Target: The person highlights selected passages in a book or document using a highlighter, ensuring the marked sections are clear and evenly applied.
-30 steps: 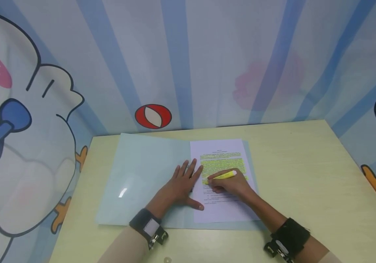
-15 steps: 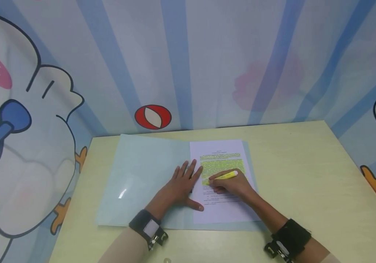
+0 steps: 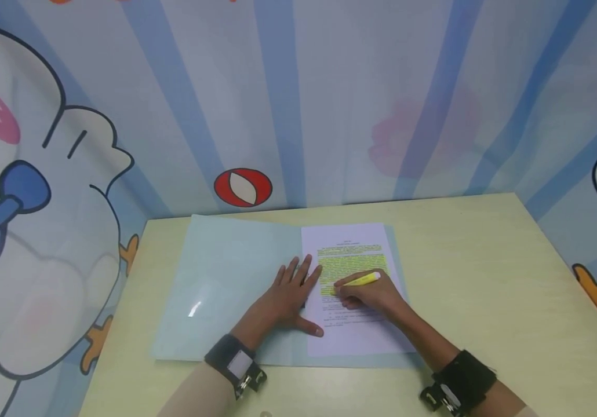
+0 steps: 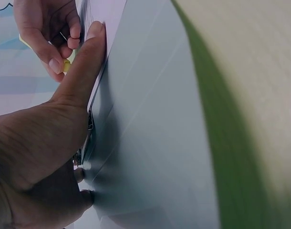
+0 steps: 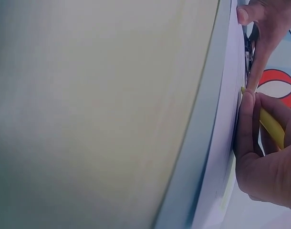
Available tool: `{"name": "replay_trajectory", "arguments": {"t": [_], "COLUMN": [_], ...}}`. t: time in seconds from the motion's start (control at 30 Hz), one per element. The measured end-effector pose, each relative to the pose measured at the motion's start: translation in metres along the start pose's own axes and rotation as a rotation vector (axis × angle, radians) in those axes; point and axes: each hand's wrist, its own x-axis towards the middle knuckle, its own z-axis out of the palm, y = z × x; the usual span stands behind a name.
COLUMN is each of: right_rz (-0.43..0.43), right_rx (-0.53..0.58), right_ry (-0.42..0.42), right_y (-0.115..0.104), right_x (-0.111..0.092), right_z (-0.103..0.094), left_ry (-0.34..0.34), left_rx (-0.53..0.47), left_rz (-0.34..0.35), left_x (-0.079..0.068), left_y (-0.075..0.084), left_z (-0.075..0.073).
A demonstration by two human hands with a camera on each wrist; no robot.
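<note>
A yellow highlighter (image 3: 363, 280) is pinched between the thumb and fingers of my right hand (image 3: 374, 292), its tip down on the printed sheet (image 3: 356, 341). Yellow marking covers the upper lines of text (image 3: 353, 264), down to about where the tip is. My left hand (image 3: 288, 298) lies spread, fingers apart, across the sheet's left edge and the pale blue folder (image 3: 236, 255). In the left wrist view its thumb (image 4: 83, 67) presses along the paper. A metal clip (image 5: 249, 52) shows beneath the left hand in the right wrist view.
The folder lies opened flat on a light wooden table (image 3: 465, 260). Behind stands a striped blue backdrop (image 3: 324, 116) with cartoon figures. Both wrists wear black straps with a small camera; the right strap (image 3: 462, 379) is near the table's front.
My right hand has slid slightly to the right with the highlighter along a line of text. The left hand stays in place on the paper; the whole view has shifted slightly.
</note>
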Motion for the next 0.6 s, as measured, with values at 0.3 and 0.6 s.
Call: {"name": "replay_trajectory", "arguments": {"t": [0.3, 0.6], "right_rz": [-0.005, -0.003], "right_rx": [0.015, 0.024], "right_ry": [-0.004, 0.000], "right_y": [0.0002, 0.0011], "right_x": [-0.0009, -0.0016], "right_z": [-0.0017, -0.0033], "left_ry": [0.003, 0.008], "left_rx": [0.000, -0.005], "left_rz": [-0.005, 0.000], "left_x": [-0.0015, -0.0019], "left_y": [0.0006, 0.0007], "left_z": [0.0001, 0.0002]}}
